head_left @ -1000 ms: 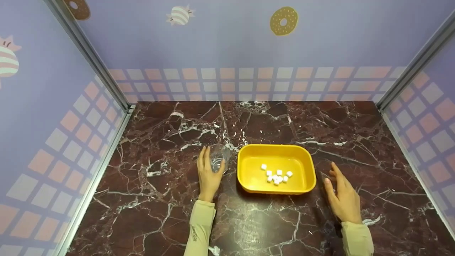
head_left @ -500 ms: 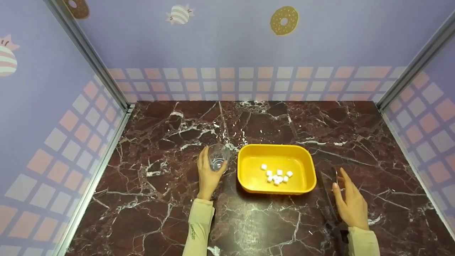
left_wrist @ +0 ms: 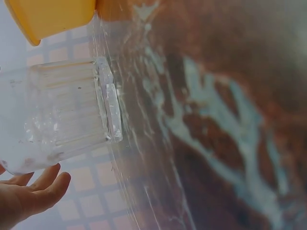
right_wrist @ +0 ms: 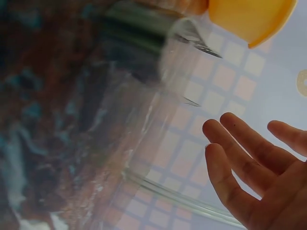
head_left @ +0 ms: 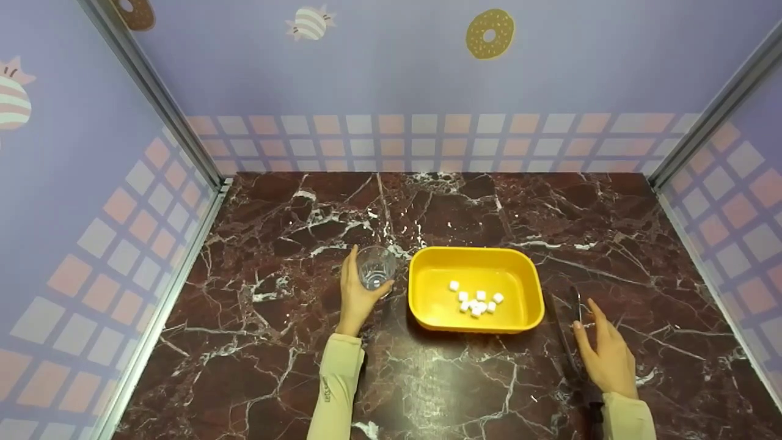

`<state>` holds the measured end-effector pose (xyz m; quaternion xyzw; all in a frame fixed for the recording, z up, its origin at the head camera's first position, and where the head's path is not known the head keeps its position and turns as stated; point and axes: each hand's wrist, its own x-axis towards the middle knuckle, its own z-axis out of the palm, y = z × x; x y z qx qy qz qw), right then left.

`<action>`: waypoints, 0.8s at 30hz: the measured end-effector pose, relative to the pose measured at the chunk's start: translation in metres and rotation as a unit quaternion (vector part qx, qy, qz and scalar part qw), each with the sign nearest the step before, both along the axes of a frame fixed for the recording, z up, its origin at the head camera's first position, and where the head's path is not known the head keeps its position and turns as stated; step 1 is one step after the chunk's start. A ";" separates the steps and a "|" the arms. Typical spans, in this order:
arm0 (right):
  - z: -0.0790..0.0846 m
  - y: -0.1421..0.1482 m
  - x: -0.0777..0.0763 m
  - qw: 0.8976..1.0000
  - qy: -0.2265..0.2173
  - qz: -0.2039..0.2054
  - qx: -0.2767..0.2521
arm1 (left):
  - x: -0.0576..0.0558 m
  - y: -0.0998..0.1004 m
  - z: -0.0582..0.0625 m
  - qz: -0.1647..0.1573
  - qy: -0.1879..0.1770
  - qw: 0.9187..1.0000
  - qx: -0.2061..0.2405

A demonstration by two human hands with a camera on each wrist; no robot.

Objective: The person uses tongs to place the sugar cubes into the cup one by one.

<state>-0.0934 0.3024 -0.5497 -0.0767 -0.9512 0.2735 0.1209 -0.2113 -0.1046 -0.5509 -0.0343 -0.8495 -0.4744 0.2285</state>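
Note:
In the head view my left hand (head_left: pixel 358 293) grips a clear drinking glass (head_left: pixel 377 264) from its left side, thumb at the near side and fingers at the far-left side. The left wrist view shows the glass (left_wrist: pixel 67 105) upright on the tabletop, with my fingers (left_wrist: pixel 48 187) against its upper part. My right hand (head_left: pixel 611 360) is beside a pair of metal tongs (head_left: pixel 578 304), its fingers (right_wrist: pixel 249 158) loosely spread and holding nothing. The toothed tips of the tongs (right_wrist: pixel 208 49) stick out past a curved, shiny, blurred body.
A yellow basin (head_left: pixel 418 293) stands between the hands with several white cubes (head_left: pixel 475 304) on its floor. Brown veined marble (head_left: pixel 317 208) covers the table. Patterned purple panels (head_left: pixel 391 73) close it in at the back and both sides.
My right hand has drawn back to the right and toward me, exposing the tongs beside it. My left hand has shifted slightly around the glass, which stays about where it was.

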 end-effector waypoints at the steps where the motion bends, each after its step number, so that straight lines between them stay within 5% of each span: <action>1: -0.001 0.000 0.000 1.000 -0.005 -0.001 0.003 | -0.001 0.000 0.000 -0.002 0.002 1.000 0.000; 24: -0.013 0.007 -0.006 0.997 -0.047 0.025 0.052 | -0.008 0.003 0.006 -0.035 -0.017 0.999 0.009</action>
